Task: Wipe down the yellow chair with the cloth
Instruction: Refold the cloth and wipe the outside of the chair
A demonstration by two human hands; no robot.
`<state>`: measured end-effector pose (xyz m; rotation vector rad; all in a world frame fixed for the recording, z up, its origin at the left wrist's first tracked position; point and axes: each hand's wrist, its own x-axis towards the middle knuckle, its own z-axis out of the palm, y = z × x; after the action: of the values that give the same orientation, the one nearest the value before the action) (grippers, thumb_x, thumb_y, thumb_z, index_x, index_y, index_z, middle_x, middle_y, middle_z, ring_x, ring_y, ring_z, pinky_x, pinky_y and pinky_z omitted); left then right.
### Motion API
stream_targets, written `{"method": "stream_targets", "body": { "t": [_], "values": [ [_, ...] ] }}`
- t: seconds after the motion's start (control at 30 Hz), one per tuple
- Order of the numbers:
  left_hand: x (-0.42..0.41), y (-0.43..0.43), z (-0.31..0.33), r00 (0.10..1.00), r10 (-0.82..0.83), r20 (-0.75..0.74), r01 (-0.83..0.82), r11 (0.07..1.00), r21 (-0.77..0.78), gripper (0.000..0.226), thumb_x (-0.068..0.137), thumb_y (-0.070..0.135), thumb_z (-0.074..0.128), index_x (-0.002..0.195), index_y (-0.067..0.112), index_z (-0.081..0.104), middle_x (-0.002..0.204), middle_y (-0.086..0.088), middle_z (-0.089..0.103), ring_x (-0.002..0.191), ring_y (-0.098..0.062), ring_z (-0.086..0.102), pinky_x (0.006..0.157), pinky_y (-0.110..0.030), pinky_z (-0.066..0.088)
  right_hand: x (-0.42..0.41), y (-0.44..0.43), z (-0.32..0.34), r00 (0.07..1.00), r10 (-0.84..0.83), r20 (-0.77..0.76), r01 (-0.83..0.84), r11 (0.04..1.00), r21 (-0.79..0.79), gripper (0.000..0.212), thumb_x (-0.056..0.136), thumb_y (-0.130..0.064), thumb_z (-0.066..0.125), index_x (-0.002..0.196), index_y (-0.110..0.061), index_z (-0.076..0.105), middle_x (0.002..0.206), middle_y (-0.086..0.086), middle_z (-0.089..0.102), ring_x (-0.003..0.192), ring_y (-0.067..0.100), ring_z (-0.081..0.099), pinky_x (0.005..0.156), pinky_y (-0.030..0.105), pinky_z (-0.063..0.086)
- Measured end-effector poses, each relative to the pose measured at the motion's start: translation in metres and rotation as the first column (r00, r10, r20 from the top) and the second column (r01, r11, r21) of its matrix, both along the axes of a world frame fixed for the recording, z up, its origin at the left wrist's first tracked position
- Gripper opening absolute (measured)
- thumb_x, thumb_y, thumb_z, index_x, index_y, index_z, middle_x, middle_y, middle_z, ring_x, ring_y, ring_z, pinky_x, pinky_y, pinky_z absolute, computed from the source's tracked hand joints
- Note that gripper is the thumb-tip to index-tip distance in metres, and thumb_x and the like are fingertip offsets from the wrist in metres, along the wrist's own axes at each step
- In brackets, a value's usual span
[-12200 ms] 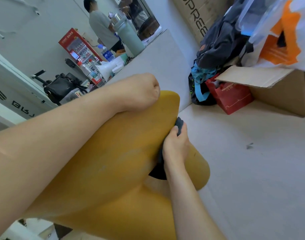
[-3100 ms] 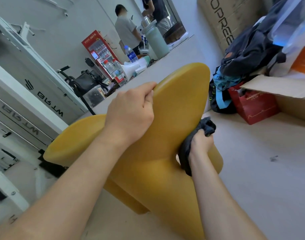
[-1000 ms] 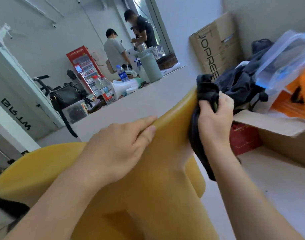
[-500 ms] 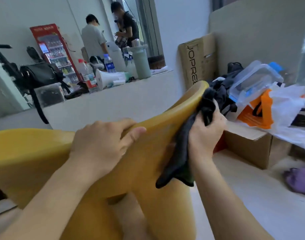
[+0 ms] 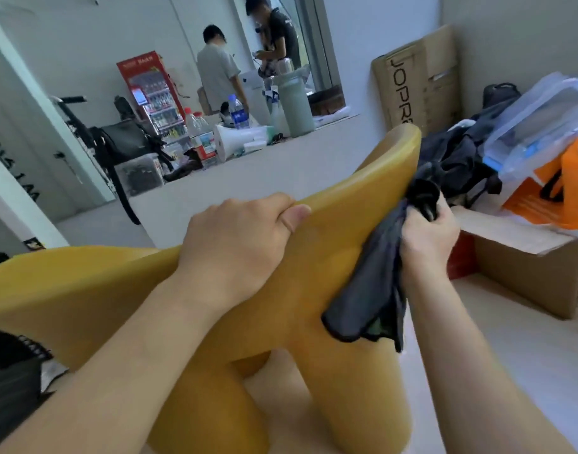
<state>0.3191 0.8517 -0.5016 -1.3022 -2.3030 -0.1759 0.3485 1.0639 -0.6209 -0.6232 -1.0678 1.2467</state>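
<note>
Cluttered floor behind yellow chair. Gripping its top rim with left hand; clutching bunched cloth in right hand at rim's right end, long axis rising up-right.

pale floor bears yellow chair and cardboard box.

A red vending machine stands far back, two people near it. A black bag, a white megaphone and a tall green flask sit in front of them. At right, an orange-and-white plastic bag lies on an open cardboard box.
</note>
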Motion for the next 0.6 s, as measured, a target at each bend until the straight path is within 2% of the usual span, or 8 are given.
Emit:
{"method": "stream_targets", "body": {
  "t": [0.07,0.13,0.2,0.3,0.4,0.47,0.53,0.6],
  "values": [
    [0.003,0.007,-0.002,0.999,0.046,-0.001,-0.046,0.999,0.027,0.052,0.091,0.061,0.015,0.108,0.037,0.057,0.075,0.007,0.061,0.075,-0.023,0.059,0.066,-0.036,0.047,-0.001,0.002,0.010,0.995,0.080,-0.051,-0.085,0.991,-0.102,0.023,0.087,-0.011,0.052,0.105,-0.006,0.065,0.098,0.012,0.059,0.089,0.013,0.053,0.078,0.017,0.041],
    [0.004,0.015,-0.002,0.996,0.090,-0.019,-0.089,0.995,0.048,0.051,0.093,0.062,0.014,0.100,0.037,0.058,0.075,0.004,0.062,0.076,-0.030,0.059,0.067,-0.040,0.049,-0.007,-0.062,0.015,0.991,0.037,-0.131,-0.034,0.999,0.025,0.032,0.088,-0.020,0.056,0.116,-0.005,0.063,0.114,0.014,0.052,0.098,0.008,0.051,0.087,0.010,0.039],
    [0.004,0.022,-0.001,0.990,0.133,-0.041,-0.131,0.990,0.054,0.035,0.086,0.052,0.024,0.077,0.033,0.053,0.067,0.003,0.056,0.072,-0.035,0.055,0.061,-0.039,0.045,-0.001,-0.138,0.018,0.984,0.078,-0.161,-0.027,0.954,0.299,0.047,0.086,-0.018,0.055,0.133,-0.010,0.054,0.123,0.013,0.042,0.108,0.017,0.051,0.098,0.022,0.042],
    [0.010,0.023,0.001,0.988,0.154,-0.013,-0.153,0.986,0.062,0.037,0.094,0.052,0.027,0.079,0.033,0.054,0.064,0.003,0.058,0.071,-0.031,0.053,0.056,-0.036,0.039,0.001,-0.118,0.014,0.999,-0.017,-0.037,0.033,0.856,0.515,0.056,0.079,-0.013,0.050,0.136,-0.015,0.050,0.120,0.014,0.042,0.101,0.030,0.054,0.091,0.039,0.049],
    [0.015,0.026,0.000,0.988,0.151,0.040,-0.154,0.985,0.078,0.043,0.092,0.055,0.025,0.086,0.033,0.061,0.060,0.011,0.057,0.063,-0.010,0.052,0.054,-0.025,0.035,-0.004,-0.025,0.013,0.997,-0.079,-0.019,0.081,0.978,0.193,0.052,0.080,-0.025,0.045,0.124,-0.002,0.061,0.100,0.016,0.048,0.084,-0.003,0.047,0.089,0.019,0.044],
    [0.015,0.029,-0.002,0.988,0.144,0.051,-0.149,0.984,0.097,0.039,0.092,0.054,0.026,0.091,0.036,0.061,0.051,0.018,0.051,0.057,-0.001,0.048,0.052,-0.024,0.030,-0.005,0.003,0.014,1.000,-0.008,-0.005,0.008,1.000,0.004,0.046,0.086,-0.025,0.046,0.120,0.001,0.062,0.096,0.018,0.050,0.075,-0.009,0.044,0.086,0.014,0.042],
    [0.017,0.031,-0.004,0.987,0.154,0.034,-0.157,0.981,0.117,0.035,0.094,0.055,0.028,0.086,0.039,0.058,0.048,0.018,0.048,0.056,-0.002,0.047,0.051,-0.024,0.029,-0.008,-0.025,0.016,0.999,-0.025,-0.031,0.024,1.000,-0.019,0.044,0.086,-0.017,0.053,0.128,-0.004,0.059,0.105,0.023,0.050,0.085,-0.003,0.045,0.090,0.007,0.036],
    [0.017,0.031,-0.004,0.986,0.165,0.003,-0.164,0.979,0.124,0.040,0.096,0.055,0.028,0.097,0.036,0.062,0.057,0.016,0.055,0.063,-0.011,0.054,0.053,-0.027,0.037,-0.007,-0.084,0.020,0.994,-0.048,-0.095,0.062,0.987,0.146,0.051,0.081,-0.017,0.054,0.130,-0.005,0.057,0.112,0.022,0.045,0.099,0.022,0.050,0.093,0.020,0.039]
  ]
}}
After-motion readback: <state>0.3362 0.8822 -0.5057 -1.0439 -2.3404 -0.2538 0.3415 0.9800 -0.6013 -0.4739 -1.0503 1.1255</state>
